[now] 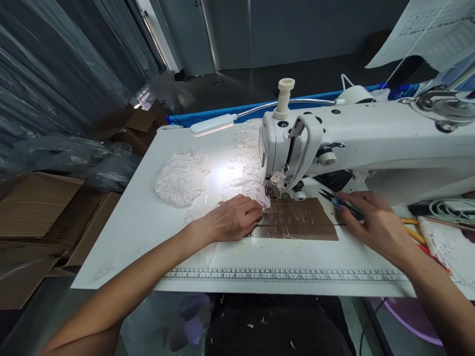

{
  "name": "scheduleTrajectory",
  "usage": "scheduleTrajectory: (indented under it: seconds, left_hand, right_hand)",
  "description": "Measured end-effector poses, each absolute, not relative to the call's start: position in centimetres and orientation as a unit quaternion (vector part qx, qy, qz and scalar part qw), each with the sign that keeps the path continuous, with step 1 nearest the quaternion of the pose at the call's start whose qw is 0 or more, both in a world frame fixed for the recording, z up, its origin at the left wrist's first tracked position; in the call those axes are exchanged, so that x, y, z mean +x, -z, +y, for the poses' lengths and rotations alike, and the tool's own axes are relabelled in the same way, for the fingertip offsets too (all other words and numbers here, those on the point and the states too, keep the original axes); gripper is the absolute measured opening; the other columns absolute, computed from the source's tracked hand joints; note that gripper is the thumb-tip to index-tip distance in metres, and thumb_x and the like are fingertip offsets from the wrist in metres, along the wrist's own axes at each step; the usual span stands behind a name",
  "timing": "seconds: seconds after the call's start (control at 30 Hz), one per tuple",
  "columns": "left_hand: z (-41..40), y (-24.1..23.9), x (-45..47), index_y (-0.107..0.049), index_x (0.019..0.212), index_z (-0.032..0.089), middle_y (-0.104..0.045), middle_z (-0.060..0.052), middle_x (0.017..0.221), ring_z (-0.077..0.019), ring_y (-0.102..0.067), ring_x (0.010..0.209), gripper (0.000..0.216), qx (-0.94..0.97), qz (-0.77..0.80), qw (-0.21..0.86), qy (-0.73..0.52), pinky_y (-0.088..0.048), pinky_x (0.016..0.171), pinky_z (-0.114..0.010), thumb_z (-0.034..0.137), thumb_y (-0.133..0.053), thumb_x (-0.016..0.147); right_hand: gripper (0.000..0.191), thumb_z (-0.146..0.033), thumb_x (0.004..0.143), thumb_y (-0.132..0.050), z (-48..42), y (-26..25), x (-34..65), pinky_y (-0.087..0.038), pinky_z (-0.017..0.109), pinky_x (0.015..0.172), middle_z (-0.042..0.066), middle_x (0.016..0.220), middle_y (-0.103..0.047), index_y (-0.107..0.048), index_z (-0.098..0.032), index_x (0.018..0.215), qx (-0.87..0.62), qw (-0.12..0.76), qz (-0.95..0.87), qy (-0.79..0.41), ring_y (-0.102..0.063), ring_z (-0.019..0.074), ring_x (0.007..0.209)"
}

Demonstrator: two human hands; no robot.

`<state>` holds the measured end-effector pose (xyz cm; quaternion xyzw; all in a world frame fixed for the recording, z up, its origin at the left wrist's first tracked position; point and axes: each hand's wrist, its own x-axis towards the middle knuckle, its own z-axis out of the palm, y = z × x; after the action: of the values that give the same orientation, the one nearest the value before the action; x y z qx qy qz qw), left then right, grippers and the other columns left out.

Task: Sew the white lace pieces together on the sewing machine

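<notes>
A white sewing machine (356, 143) stands on a white table (126, 232). My left hand (232, 217) lies on white lace (247, 185) just left of the presser foot (276, 190), fingers curled and pressing the lace down. My right hand (374, 222) rests on the table right of the needle, closed on dark blue thread snips (339, 201) that point toward the needle. A brown patch of tape (297, 220) covers the table between both hands.
A pile of white lace (181, 178) lies left of the lit area under a gooseneck lamp (213, 124). A printed ruler (282, 275) runs along the front edge. Cardboard boxes (37, 207) stand left. More lace and yellow-handled tools (417, 235) lie right.
</notes>
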<state>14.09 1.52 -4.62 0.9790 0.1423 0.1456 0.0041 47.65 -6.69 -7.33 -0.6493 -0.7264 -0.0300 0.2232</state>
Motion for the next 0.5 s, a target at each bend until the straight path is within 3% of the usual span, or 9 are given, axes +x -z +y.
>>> scheduleTrajectory:
  seconds: [0.17, 0.33, 0.4, 0.5]
  left_hand:
    - [3.1, 6.4, 13.7, -0.061, 0.098, 0.012, -0.063, -0.011, 0.114, -0.0163, -0.057, 0.092, 0.023, 0.983, 0.132, -0.003, -0.130, -0.052, 0.076, -0.028, 0.001, -0.042, 0.092]
    - [4.7, 6.5, 14.2, -0.066, 0.098, 0.015, -0.065, -0.009, 0.118, -0.0163, -0.057, 0.084, 0.027, 0.981, 0.111, 0.039, -0.157, -0.053, 0.075, -0.031, 0.003, -0.043, 0.090]
    - [4.8, 6.3, 14.7, -0.066, 0.105, 0.015, -0.068, -0.008, 0.113, -0.0168, -0.059, 0.084, 0.030, 0.974, 0.117, 0.075, -0.181, -0.053, 0.077, -0.033, 0.004, -0.044, 0.088]
    - [4.7, 6.4, 15.7, -0.067, 0.105, 0.015, -0.071, -0.007, 0.101, -0.0172, -0.062, 0.086, 0.023, 0.951, 0.145, 0.145, -0.230, -0.054, 0.081, -0.036, 0.013, -0.051, 0.088]
  right_hand:
    - [0.045, -0.046, 0.094, -0.037, -7.3, 8.9, 49.1, -0.045, 0.044, 0.077, 0.016, 0.098, -0.060, -0.065, -0.015, 0.112, -0.641, 0.182, -0.742, 0.071, -0.055, 0.0334, 0.094]
    - [0.039, -0.039, 0.094, -0.035, -6.8, 8.4, 48.3, -0.041, 0.040, 0.072, 0.015, 0.086, -0.062, -0.066, -0.017, 0.092, -0.662, 0.138, -0.728, 0.114, -0.056, 0.0293, 0.085]
    - [0.037, -0.041, 0.094, -0.035, -7.0, 7.8, 47.7, -0.040, 0.039, 0.068, 0.013, 0.082, -0.061, -0.063, -0.019, 0.084, -0.685, 0.156, -0.704, 0.104, -0.056, 0.0280, 0.080]
    - [0.034, -0.047, 0.094, -0.038, -7.9, 7.1, 46.2, -0.042, 0.035, 0.063, 0.009, 0.079, -0.061, -0.058, -0.021, 0.084, -0.685, 0.247, -0.685, -0.017, -0.058, 0.0237, 0.073]
